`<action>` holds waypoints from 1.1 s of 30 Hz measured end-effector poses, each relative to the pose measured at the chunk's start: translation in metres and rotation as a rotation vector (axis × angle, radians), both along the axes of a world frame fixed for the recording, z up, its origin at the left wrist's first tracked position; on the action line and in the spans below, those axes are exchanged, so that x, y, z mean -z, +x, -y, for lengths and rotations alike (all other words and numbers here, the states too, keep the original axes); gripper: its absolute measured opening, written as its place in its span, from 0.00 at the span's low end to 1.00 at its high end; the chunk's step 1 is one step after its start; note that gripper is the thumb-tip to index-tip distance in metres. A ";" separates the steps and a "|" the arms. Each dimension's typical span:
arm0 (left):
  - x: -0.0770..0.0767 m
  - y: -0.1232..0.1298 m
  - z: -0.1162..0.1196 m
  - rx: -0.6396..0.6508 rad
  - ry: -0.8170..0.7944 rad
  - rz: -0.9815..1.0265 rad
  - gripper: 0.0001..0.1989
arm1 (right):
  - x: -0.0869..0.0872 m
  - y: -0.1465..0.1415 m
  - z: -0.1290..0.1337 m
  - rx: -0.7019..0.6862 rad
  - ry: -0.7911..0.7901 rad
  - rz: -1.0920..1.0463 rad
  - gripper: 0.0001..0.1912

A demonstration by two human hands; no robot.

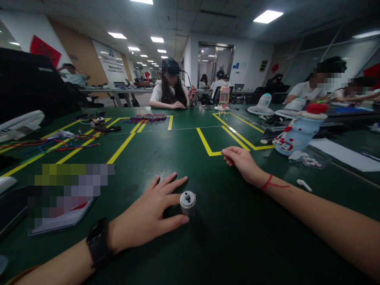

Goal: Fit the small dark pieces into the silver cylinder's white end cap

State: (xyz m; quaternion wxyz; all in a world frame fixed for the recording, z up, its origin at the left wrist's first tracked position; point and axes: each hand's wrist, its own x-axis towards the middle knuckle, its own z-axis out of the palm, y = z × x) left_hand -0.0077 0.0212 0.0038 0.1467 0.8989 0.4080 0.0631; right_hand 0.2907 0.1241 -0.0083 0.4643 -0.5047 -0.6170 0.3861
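Observation:
A small silvery electric motor (188,205) stands upright on the green table, its shaft end facing up. My left hand (151,209) lies low over the table with thumb and index finger against the motor's sides; its other fingers are spread out flat. To the right and farther forward, my right hand (239,160) is closed in a pinch near the corner of a yellow tape outline (208,146). Whatever the pinched fingertips hold, if anything, is too small or hidden to make out.
Red and blue wires (147,118) lie in a bundle ahead, with more loose wires (68,144) at left. A blue bottle (301,130), a white earbud (304,185) and paper (347,153) are on the right. A person (170,89) sits across the table.

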 end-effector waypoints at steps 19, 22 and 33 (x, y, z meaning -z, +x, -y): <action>0.002 -0.003 0.002 0.016 0.028 0.035 0.18 | -0.047 -0.068 0.090 -0.454 0.359 0.233 0.05; 0.000 -0.002 0.002 0.004 0.017 0.024 0.18 | -0.046 -0.051 0.081 -0.599 0.315 0.302 0.06; 0.000 0.001 -0.002 0.008 0.002 -0.010 0.15 | -0.025 -0.033 0.067 -0.802 0.299 0.596 0.08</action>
